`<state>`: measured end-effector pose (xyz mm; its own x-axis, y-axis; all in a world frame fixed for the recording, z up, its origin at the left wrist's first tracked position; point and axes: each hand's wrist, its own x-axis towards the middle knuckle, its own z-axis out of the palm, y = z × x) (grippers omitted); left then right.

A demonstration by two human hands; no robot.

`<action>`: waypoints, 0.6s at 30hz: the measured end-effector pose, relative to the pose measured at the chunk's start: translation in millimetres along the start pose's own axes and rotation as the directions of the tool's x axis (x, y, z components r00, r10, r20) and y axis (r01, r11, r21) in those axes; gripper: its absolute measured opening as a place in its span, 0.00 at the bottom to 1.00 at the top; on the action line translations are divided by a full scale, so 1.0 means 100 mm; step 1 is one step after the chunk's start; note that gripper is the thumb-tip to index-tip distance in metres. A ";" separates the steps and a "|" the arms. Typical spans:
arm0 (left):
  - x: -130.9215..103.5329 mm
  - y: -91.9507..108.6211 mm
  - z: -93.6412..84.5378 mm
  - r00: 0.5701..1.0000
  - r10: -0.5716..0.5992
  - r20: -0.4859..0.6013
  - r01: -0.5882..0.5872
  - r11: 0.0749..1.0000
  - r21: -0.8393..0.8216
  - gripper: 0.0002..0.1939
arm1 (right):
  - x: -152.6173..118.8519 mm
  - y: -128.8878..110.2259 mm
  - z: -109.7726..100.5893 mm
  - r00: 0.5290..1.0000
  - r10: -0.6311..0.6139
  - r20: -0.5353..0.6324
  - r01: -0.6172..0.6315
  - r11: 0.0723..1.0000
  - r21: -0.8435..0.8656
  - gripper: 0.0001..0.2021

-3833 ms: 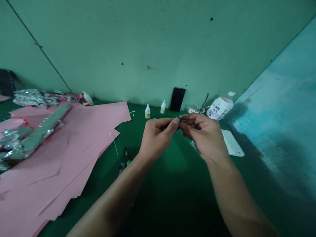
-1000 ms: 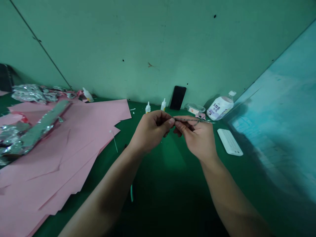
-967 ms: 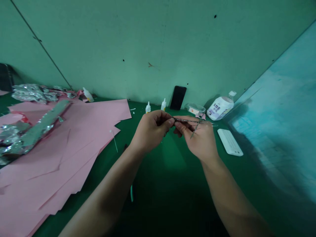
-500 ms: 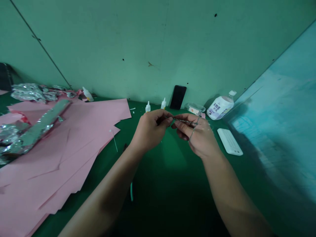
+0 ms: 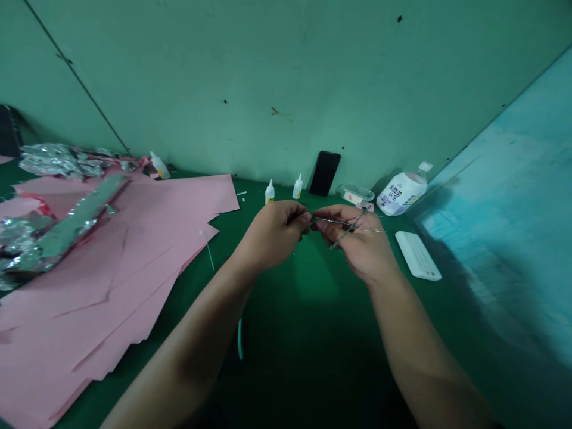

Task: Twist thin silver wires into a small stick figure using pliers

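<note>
A thin, silvery-green twisted strand (image 5: pixel 329 220) stretches between my hands above the green tabletop. Whether it is wire or cord I cannot tell. Its left end is pinched between the thumb and forefinger of my left hand (image 5: pixel 277 232). My right hand (image 5: pixel 361 238) has its fingers curled round the strand, thumb below it. Over the back of the right fingers, a second length (image 5: pixel 346 233) crosses the first on a slant, and fine loose ends stick out to the right. The fingertips of both hands nearly meet.
Pink sheets (image 5: pixel 147 238) cover the left, with crumpled silver foil (image 5: pixel 53 161) on them. At the back stand small glue-type bottles (image 5: pixel 297 187), a phone (image 5: pixel 325 173), a clear tub (image 5: pixel 357 193) and a drink bottle (image 5: pixel 401 193). A white packet (image 5: pixel 417 256) lies right.
The crossing length over my right fingers has shifted and its ends now spread out more visibly. My hands stay close together, and the view has moved slightly.
</note>
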<state>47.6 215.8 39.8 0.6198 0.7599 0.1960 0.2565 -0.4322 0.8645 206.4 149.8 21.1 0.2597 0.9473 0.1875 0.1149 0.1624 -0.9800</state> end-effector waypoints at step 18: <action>-0.04 0.04 -0.11 0.949 -0.264 0.172 0.313 0.854 -0.416 0.12 | -0.02 0.00 0.03 0.976 -0.197 0.093 0.211 0.963 -0.167 0.04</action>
<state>38.3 216.3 47.2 0.6482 0.7516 -0.1221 0.1049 0.0707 0.9920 203.1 148.4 20.8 0.1412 0.9183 0.3700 0.3253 0.3099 -0.8934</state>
